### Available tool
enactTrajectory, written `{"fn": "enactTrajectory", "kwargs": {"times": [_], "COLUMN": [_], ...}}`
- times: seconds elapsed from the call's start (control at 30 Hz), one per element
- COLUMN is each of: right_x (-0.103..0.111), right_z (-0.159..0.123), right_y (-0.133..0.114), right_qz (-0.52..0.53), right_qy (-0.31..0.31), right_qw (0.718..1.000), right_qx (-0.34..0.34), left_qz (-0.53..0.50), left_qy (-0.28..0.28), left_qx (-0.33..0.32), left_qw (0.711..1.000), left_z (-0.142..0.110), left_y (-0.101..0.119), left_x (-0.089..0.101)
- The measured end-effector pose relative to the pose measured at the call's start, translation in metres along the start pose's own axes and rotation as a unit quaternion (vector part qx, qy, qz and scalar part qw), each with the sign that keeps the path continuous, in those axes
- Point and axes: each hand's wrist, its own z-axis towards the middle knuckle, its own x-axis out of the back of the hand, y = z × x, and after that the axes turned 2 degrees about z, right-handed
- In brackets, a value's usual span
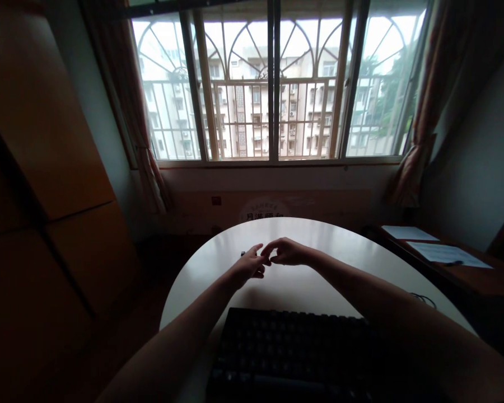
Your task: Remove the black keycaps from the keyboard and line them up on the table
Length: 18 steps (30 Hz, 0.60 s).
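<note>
Meeting near small dark object [243,253], left hand [250,267], right hand [291,252]; cabinet [37,112] leftward.

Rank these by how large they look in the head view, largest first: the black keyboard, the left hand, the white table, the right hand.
1. White table
2. Black keyboard, partly out of frame
3. Left hand and right hand: too alike to rank.

Keyboard [277,347] runs off the bottom, right end lost in shadow. Dark speck [242,253] by the left hand [248,265]? Too tiny to tell.
</note>
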Motion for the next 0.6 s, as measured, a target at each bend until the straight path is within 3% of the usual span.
{"fn": "enactTrajectory", "kwargs": {"times": [0.13, 0.37, 0.5, 0.6], "right_x": [0.000, -0.002, 0.003, 0.002], "right_z": [-0.001, 0.010, 0.019, 0.024], "right_y": [-0.003, 0.017, 0.044, 0.061], "right_qz": [-0.025, 0.033, 0.030, 0.006], "right_qy": [-0.032, -0.038, 0.002, 0.031], "right_qw": [0.999, 0.991, 0.984, 0.974], "right_qx": [0.001, -0.121, -0.177, -0.226], "left_qz": [0.006, 0.029, 0.219, 0.338], "left_qy": [0.005, 0.007, 0.046, -0.023], "left_qx": [0.018, 0.040, 0.017, -0.012], "left_qw": [1.000, 0.999, 0.975, 0.941], "left_z": [0.001, 0.007, 0.009, 0.007], "left_y": [-0.003, -0.008, -0.009, -0.009], "left_x": [0.000, 0.003, 0.010, 0.016]}}
